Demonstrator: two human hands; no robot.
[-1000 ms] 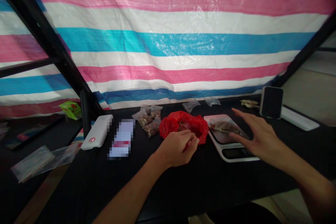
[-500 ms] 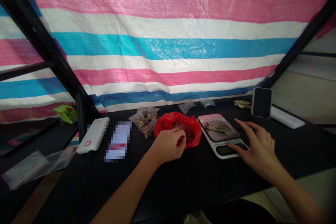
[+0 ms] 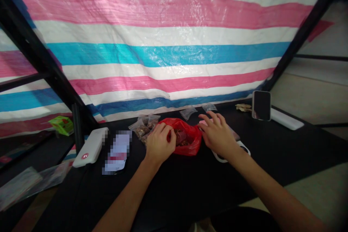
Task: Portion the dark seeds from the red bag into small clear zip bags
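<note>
My left hand (image 3: 160, 143) is curled at the left side of a red plastic bag (image 3: 189, 143), its fingers pinching the bag's edge. Brown pieces and a small dark cup-like object (image 3: 179, 137) show inside the bag. My right hand (image 3: 217, 134) has its fingers apart, right next to the bag and over a white digital kitchen scale (image 3: 220, 158). That hand hides most of the scale and its pan. Several small clear bags of brown pieces (image 3: 143, 127) lie just left of my left hand.
On the black table (image 3: 190, 185) are a white power bank (image 3: 89, 147), a pixelated paper (image 3: 116, 151), small clear bags (image 3: 188, 112), an upright phone (image 3: 261, 105) and a white bar (image 3: 286, 119). A striped tarp (image 3: 163, 54) and black metal frame (image 3: 40, 61) stand behind.
My right hand has moved left, from the front of the scale to above it, now covering the scale. My left hand has shifted slightly left along the red bag.
</note>
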